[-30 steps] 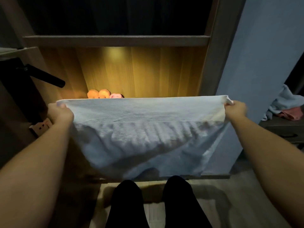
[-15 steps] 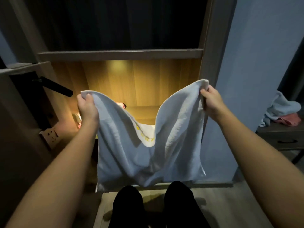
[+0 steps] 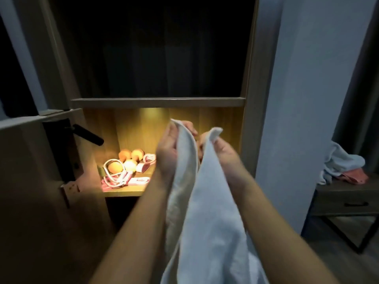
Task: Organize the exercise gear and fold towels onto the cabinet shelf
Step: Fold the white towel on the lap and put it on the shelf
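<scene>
And the hands have come together! A second ago the white towel (image 3: 211,212) was stretched wide and flat, half a second ago it sagged in a deep U between two parted fists, and now its two top corners stand almost side by side, the cloth doubled and hanging straight down between the forearms. The left hand (image 3: 167,154) has its fingers curled over one top corner, and the right hand (image 3: 224,155) pinches the other corner between thumb and fingers, so both have a firm hold on the fabric. The towel is up in the air in front of the lit cabinet shelf (image 3: 127,189), not resting on it. With the cloth narrowed, the shelf's left side is now on show. The count: one towel, two hands on it, four orange balls (image 3: 125,154) clustered at the back left, and a tangle of pink-and-white cords and straps (image 3: 111,179) just in front of them, too knotted to number. A black door handle (image 3: 88,135) juts out at left. Off right, a side table (image 3: 344,193) carries two loose cloths, one pale blue cloth (image 3: 340,160) and one pink cloth (image 3: 353,176).
</scene>
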A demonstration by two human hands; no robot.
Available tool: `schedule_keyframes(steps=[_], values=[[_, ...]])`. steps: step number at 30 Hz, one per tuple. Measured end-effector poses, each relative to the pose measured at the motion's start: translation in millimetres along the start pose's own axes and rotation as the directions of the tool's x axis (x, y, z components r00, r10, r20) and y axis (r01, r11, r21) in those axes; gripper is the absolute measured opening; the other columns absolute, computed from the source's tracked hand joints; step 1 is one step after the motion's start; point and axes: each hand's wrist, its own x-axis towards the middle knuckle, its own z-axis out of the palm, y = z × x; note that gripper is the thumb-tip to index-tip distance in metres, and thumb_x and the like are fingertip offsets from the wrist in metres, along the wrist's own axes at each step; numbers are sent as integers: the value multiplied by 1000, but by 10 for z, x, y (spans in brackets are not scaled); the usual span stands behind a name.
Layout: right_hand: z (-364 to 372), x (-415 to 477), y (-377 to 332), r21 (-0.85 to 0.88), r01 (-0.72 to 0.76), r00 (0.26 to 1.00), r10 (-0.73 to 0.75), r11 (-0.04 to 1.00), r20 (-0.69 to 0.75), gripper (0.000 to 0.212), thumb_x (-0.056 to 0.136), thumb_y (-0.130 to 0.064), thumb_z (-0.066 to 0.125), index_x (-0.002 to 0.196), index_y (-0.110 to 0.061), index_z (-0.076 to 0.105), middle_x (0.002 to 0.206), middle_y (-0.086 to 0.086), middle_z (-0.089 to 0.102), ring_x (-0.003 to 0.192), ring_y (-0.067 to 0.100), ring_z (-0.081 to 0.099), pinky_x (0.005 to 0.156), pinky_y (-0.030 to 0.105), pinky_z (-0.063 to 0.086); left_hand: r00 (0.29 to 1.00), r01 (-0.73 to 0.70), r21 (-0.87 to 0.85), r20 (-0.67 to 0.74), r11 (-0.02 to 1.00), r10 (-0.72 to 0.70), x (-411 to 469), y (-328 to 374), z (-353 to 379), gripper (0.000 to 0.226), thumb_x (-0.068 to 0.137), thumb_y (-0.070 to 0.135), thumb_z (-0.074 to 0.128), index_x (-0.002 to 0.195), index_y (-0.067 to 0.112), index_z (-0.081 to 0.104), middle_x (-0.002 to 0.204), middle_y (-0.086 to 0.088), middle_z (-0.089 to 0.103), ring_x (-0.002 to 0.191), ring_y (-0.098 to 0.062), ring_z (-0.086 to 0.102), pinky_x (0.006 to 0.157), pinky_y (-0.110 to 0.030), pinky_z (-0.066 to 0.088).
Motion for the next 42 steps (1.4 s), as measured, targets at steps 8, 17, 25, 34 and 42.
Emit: schedule_keyframes(steps=[8,17,25,34,42], values=[[120,-399,326,-91,0,997,-8,996,-79,33,82,-52,60,104,-29,68,97,-1,69,86,18,70,72,27,56,1000,7,202,29,979,-13,-377,-353,-44,30,100,40,33,104,18,54,87,9,64,76,-8,65,64,-16,52],[31,-538,650,-64,76,988,-84,995,-128,40,70,-55,74,92,-24,65,97,-4,66,85,13,67,71,24,55,992,12,195,119,981,-36,-693,-529,-255,23,87,44,64,106,29,62,116,9,57,106,-16,61,81,-25,54],[-106,-500,853,-284,92,971,-150,954,-188,11,80,-21,75,84,-22,65,87,-8,68,81,10,65,70,22,55,981,182,468,-31,865,-189,-708,-448,-501,20,76,45,74,92,37,64,96,15,64,93,-8,63,77,-26,53],[-58,-514,1019,-488,208,948,-297,848,-112,11,81,-18,71,91,-20,66,100,-4,69,98,20,66,82,34,56,897,306,651,48,694,-440,-663,-82,-649,23,77,47,59,86,32,74,84,11,71,83,-9,66,65,-21,53],[-16,-509,1006,-563,205,940,-320,801,-113,13,80,-18,71,91,-17,66,102,-2,70,100,16,66,81,32,56,877,244,745,103,621,-469,-629,-21,-691,29,77,48,55,91,30,73,84,16,71,82,-4,66,67,-14,50]])
